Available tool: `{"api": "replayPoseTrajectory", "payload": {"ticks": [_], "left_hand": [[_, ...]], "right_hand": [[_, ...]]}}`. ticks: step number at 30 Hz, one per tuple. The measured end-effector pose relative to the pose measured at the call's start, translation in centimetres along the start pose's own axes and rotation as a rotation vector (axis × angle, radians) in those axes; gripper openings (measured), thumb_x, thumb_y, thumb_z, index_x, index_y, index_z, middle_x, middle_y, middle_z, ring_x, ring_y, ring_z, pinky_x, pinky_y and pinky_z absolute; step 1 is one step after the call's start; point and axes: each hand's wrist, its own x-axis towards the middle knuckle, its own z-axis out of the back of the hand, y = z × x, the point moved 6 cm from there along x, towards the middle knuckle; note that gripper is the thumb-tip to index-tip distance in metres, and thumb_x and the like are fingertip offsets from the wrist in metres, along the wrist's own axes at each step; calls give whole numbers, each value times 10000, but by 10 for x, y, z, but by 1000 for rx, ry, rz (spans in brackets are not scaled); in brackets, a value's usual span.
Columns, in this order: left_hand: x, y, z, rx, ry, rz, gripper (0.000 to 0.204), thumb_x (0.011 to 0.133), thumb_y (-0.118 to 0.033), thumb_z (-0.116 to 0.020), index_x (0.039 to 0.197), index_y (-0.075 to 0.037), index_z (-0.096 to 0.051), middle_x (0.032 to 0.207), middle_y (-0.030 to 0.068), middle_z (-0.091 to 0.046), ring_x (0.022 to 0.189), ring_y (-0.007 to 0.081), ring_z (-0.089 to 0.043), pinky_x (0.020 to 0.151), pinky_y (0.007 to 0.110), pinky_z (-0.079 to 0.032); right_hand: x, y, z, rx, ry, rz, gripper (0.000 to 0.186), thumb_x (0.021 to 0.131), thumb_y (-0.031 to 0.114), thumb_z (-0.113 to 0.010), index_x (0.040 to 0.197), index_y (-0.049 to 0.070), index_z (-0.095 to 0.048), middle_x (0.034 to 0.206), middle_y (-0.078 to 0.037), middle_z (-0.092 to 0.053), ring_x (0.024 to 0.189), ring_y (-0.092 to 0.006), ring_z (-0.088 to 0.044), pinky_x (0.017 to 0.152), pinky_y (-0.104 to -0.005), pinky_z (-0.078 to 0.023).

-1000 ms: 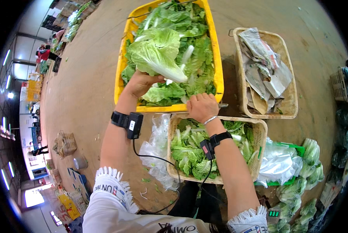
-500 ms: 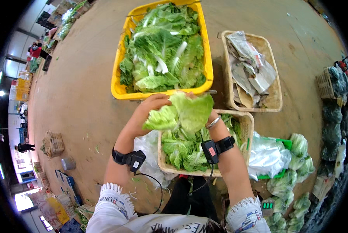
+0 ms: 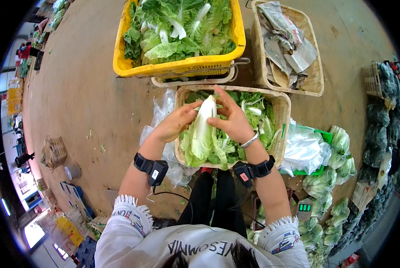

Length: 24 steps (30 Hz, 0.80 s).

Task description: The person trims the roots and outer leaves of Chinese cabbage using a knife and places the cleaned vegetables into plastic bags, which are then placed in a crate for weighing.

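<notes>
A pale green Chinese cabbage lies between my two hands, its white stem end pointing away from me and its leaves toward me. My left hand holds its left side, with the fingertips partly hidden at its edge. My right hand grips it from the right, the thumb pressed on the white stalk and the index finger stretched past the stem end. Below the hands stands a cream plastic crate holding loose green leaves; the cabbage is over its left part, and I cannot tell whether it touches those leaves.
Beyond stands a yellow crate heaped with leaves. At its right, another cream crate holds torn cardboard. Clear plastic bags lie on a green crate at right, beside several cabbages. More plastic lies left.
Both hands have come down toward me, over the near cream crate. The cabbage has turned, now showing its white stalk instead of spread leaves. The whole view has shifted nearer my body.
</notes>
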Motion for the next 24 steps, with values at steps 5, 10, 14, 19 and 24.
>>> {"api": "replayPoseTrajectory", "payload": {"ticks": [5, 10, 14, 19, 24], "left_hand": [[-12, 10, -12, 85, 110, 26, 757, 717, -220, -722, 1318, -11, -312, 1206, 120, -458, 1062, 180, -480, 893, 304, -400], [-21, 29, -21, -7, 122, 0, 604, 786, -184, -632, 1289, -12, -345, 1209, 122, -475, 1085, 207, -483, 924, 333, -383], [-22, 58, -40, -605, 105, 67, 432, 868, -215, -435, 1233, 14, -394, 1196, 157, -500, 1081, 283, -495, 940, 408, -383], [-14, 99, -69, -1005, 392, 147, 435, 886, -224, -309, 1220, 38, -404, 1216, 192, -484, 1081, 309, -495, 942, 430, -382], [-2, 119, -103, -812, 140, 159, 476, 873, -225, -279, 1247, 58, -355, 1254, 218, -439, 1105, 347, -472, 970, 460, -357]], "right_hand": [[-26, -8, -7, -13, -12, -77, 717, 702, 69, -689, 1319, 17, -327, 1257, -154, -457, 969, -214, -573, 808, -293, -469], [-52, -18, -6, -47, -71, -90, 623, 730, 57, -671, 1281, 10, -383, 1120, -135, -521, 908, -185, -569, 734, -286, -496], [-76, -28, 3, 108, -194, -109, 515, 753, 56, -638, 1223, -19, -440, 980, -109, -589, 813, -159, -582, 720, -279, -492], [-120, -50, 18, 141, -348, -88, 394, 783, 49, -612, 1147, -38, -488, 948, -99, -601, 808, -142, -575, 725, -271, -486], [-176, -74, 27, 36, -495, -126, 447, 756, 161, -668, 1126, -26, -502, 1063, -97, -563, 957, -160, -524, 745, -293, -477]]}}
